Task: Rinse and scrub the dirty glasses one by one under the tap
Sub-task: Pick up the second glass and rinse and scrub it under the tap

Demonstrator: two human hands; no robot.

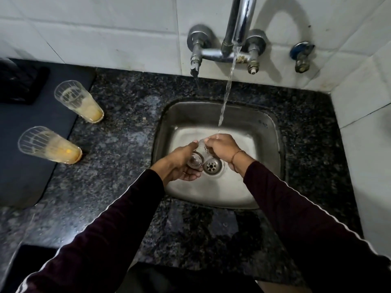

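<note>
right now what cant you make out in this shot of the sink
Head view, the only one:
- Glass over the sink: left hand and right hand cover most of it, so its cleanliness is unclear.
- Right hand's fingertips: hidden at the rim; whether they reach inside is unclear.
- Tap: cut off by the top edge.
- Dark object at far left: too dim to identify.

2 glasses (79,101) well left of sink (273,149)

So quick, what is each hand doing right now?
Left hand: closed around the glass, near its base.
Right hand: closed on the same glass's rim end, under the water.
</note>
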